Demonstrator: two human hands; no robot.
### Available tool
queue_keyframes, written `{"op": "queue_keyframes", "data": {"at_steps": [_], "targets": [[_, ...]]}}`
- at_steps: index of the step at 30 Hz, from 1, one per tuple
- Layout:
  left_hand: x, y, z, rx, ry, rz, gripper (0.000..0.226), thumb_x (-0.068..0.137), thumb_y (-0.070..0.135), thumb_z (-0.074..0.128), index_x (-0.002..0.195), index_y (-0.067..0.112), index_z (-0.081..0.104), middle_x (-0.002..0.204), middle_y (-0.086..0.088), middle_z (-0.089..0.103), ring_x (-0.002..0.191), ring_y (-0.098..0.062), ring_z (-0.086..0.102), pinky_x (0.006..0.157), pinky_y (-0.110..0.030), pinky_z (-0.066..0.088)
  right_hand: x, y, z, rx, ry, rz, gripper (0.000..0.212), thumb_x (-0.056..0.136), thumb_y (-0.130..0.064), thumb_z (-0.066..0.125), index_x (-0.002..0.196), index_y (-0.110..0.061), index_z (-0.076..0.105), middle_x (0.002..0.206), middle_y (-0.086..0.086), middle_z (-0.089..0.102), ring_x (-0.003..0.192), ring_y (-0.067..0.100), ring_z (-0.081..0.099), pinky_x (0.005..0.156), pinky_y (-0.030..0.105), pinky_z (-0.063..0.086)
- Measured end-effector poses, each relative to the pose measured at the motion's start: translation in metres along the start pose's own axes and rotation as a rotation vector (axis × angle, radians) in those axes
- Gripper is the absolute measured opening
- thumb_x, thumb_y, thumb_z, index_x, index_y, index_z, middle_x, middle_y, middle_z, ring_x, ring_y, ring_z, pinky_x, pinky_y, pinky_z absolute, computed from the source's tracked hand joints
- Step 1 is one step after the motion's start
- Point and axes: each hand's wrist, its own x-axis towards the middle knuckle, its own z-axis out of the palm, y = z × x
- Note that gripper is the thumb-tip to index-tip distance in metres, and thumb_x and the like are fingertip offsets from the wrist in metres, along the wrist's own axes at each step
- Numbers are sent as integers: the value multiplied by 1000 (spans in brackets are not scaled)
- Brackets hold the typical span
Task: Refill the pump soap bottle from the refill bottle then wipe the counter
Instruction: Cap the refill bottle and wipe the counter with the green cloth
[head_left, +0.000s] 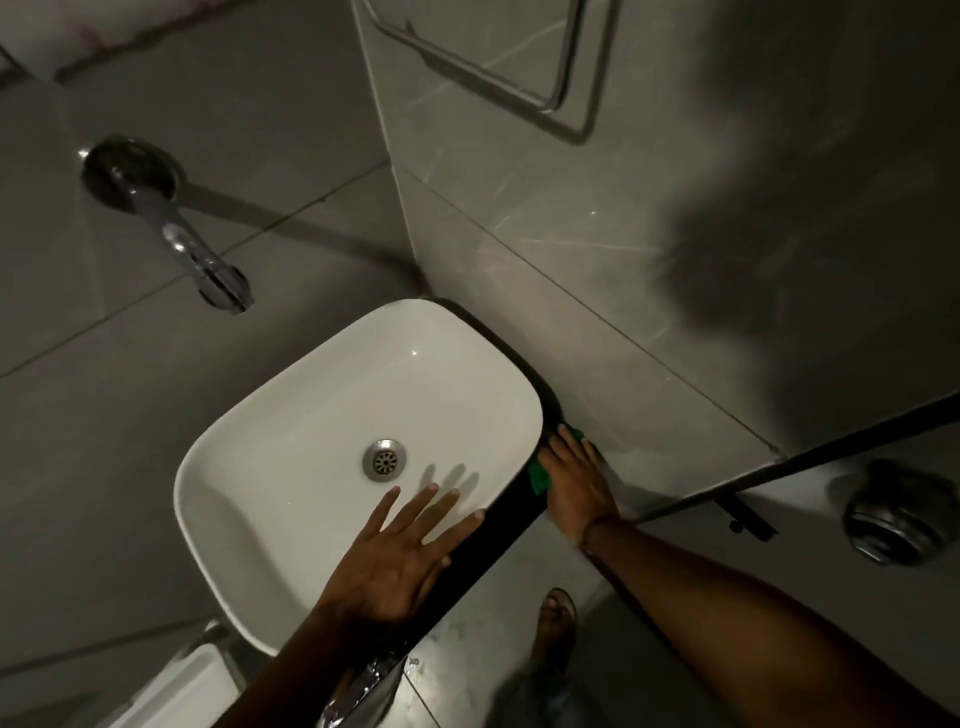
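My right hand (574, 483) presses flat on a green cloth (537, 475) lying on the narrow black counter (498, 540), in the gap between the white basin (291, 415) and the tiled wall. Only small bits of the cloth show around the fingers. My left hand (402, 551) rests open, fingers spread, on the basin's near rim. No soap bottle or refill bottle is in view.
A chrome tap (202, 260) juts from the wall above the basin, and a metal rail (561, 67) hangs on the right wall. A chrome fitting (893, 519) sits at the far right. My sandalled foot (556, 618) stands on the floor tiles below the counter edge.
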Motion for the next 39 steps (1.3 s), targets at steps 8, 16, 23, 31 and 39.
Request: {"op": "queue_keyframes", "data": {"at_steps": [8, 16, 23, 31, 39], "targets": [[-54, 70, -14, -71, 90, -149, 71, 99, 36, 62, 165, 23, 38, 174, -6, 36, 160, -29, 36, 125, -55, 23, -61, -53, 2, 135, -108, -39, 65, 92, 3, 53, 153, -14, 40, 162, 5, 36, 154, 26, 25, 126, 33, 19], [-218, 131, 48, -246, 10, -230, 71, 78, 60, 77, 142, 30, 70, 149, 5, 68, 133, -17, 69, 105, -40, 60, -211, -144, 74, 218, -82, -176, 67, 94, -4, 45, 155, -30, 36, 162, -10, 34, 152, 10, 27, 120, 12, 2], [-362, 130, 141, -456, -220, -706, 67, 56, 62, 80, 114, 29, 86, 123, 5, 82, 112, -16, 79, 120, -38, 25, -273, -269, 159, 285, -372, -352, 57, 93, -10, 59, 148, -22, 50, 156, -5, 45, 144, 8, 43, 103, -6, -13], [-430, 83, 182, -560, -345, -976, 69, 78, 56, 68, 135, 17, 76, 143, -8, 71, 128, -29, 72, 122, -44, 3, -253, -408, 223, 104, -386, -628, 74, 92, 6, 43, 158, -27, 32, 165, -8, 27, 156, 12, 15, 128, 24, 3], [-429, 42, 229, -541, -114, -1049, 87, 74, 65, 84, 143, 15, 68, 149, -16, 65, 135, -37, 64, 121, -51, 6, -176, -475, 294, -95, -358, -719, 57, 100, -14, 53, 155, -18, 37, 162, 7, 35, 155, 32, 22, 127, 48, 18]]}}
